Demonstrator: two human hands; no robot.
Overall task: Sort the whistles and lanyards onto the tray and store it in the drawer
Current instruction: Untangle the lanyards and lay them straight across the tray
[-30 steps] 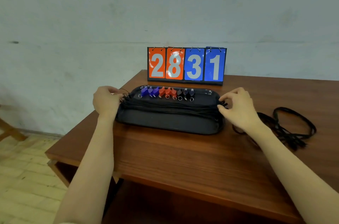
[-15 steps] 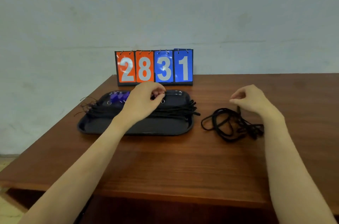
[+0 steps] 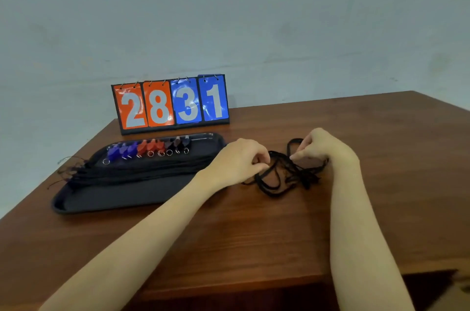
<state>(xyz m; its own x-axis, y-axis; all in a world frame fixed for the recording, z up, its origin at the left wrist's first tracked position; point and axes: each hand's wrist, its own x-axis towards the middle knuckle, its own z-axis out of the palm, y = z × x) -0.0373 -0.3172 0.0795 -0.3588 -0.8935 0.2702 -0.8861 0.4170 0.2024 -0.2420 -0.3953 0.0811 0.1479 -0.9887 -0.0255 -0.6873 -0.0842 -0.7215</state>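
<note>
A black tray (image 3: 119,197) lies on the left of the wooden table. Along its far side stands a row of whistles (image 3: 147,150), purple, then red, then dark. A bundle of black lanyards (image 3: 142,170) is laid lengthwise across the tray's middle. To the right of the tray a tangle of loose black lanyards (image 3: 284,178) lies on the table. My left hand (image 3: 239,160) pinches a strand at the tangle's left side. My right hand (image 3: 320,146) pinches a loop at its top right.
A flip scoreboard (image 3: 171,104) reading 2831 stands behind the tray against the pale wall. The table (image 3: 254,239) has its front edge close to me and its left edge just beyond the tray.
My left hand left the tray and moved right to the loose lanyards. My right hand came down onto the same tangle. The view shifted to the right.
</note>
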